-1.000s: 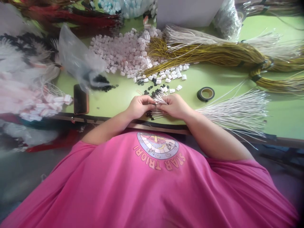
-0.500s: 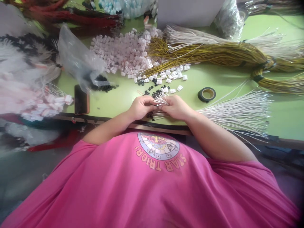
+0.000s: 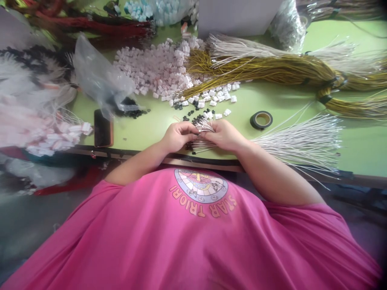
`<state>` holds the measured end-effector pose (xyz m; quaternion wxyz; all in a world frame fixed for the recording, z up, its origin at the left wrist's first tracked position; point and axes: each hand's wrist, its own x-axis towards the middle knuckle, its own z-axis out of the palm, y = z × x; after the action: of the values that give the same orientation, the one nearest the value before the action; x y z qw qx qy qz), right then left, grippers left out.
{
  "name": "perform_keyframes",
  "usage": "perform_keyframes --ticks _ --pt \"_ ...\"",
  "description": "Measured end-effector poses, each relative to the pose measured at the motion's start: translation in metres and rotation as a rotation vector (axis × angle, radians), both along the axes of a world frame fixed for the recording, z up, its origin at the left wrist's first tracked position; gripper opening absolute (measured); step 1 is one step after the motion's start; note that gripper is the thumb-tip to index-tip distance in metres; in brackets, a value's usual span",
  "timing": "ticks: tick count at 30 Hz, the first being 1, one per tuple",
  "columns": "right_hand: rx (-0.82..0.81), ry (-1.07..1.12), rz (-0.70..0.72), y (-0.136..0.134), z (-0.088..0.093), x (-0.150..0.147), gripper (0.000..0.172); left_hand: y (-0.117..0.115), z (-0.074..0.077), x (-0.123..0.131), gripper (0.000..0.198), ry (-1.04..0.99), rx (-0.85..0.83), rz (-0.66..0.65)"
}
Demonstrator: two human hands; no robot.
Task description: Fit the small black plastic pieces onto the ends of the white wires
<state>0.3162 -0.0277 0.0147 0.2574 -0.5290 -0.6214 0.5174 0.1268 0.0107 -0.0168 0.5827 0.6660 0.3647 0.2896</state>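
My right hand is closed round a bunch of white wires, whose tips stick out past its thumb and fingers. The long ends fan out on the table under and beyond my right forearm. Close by on the left, my left hand pinches with thumb and fingers at the wire tips. Whatever sits in that pinch is too small to make out. Small black connectors lie below and between the hands, some seemingly on wire ends. More white connectors are scattered just behind the fingers.
A roll of black tape lies right of my hands, a phone to the left. Behind are a heap of white connectors, a yellow wire bundle and a clear plastic bag. The table edge runs before me.
My left fingertips have drawn slightly away from my right thumb, still pinched. My right hand keeps its hold on the wires. The whole view has shifted a little.
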Motion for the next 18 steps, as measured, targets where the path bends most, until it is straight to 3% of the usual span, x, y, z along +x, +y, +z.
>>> perform_keyframes --ticks 4,9,13,18 --pt "0.016 0.002 0.000 -0.001 0.001 -0.004 0.020 -0.005 -0.001 0.003 0.011 0.049 0.170 0.015" --pt "0.014 0.025 -0.023 0.000 -0.002 -0.004 0.024 -0.007 0.004 0.003 0.010 0.163 0.264 0.030" --pt "0.022 0.023 -0.014 0.000 -0.002 -0.002 0.027 -0.007 0.013 0.000 0.010 0.255 0.350 -0.021" --pt "0.204 -0.098 -0.079 0.000 0.003 0.005 0.021 -0.016 0.023 -0.010 0.009 0.452 0.532 -0.157"
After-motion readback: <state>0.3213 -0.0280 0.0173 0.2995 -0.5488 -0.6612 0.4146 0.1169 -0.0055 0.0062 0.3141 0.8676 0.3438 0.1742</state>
